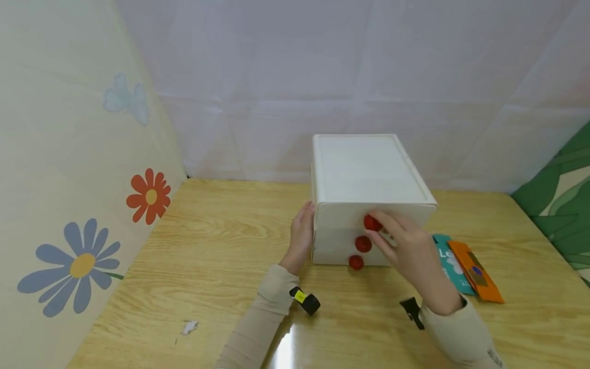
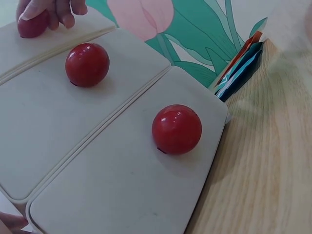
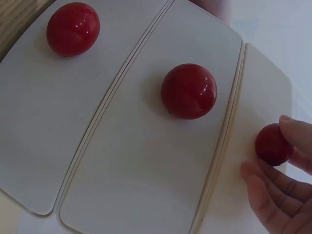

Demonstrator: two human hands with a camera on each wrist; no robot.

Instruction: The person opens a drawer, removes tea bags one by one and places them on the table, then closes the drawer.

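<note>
A white three-drawer box [image 1: 369,169] stands on the wooden table [image 1: 221,246], each drawer front bearing a red ball knob. My right hand [image 1: 382,230] pinches the top knob [image 1: 371,223] [image 3: 271,144] between thumb and fingers [image 3: 278,195]. The same knob [image 2: 33,24] shows in the left wrist view, with those fingers around it. The middle knob [image 1: 363,244] [image 2: 87,64] [image 3: 189,91] and bottom knob [image 1: 356,262] [image 2: 176,129] [image 3: 73,29] are free. My left hand [image 1: 301,233] lies flat against the box's left side. All three drawers look shut.
Teal [image 1: 449,261] and orange [image 1: 475,271] packets lie on the table just right of the box. A flowered panel [image 1: 83,205] walls the left side and a leaf-print panel [image 1: 562,200] the right. A small white chip [image 1: 189,327] marks the table at front left.
</note>
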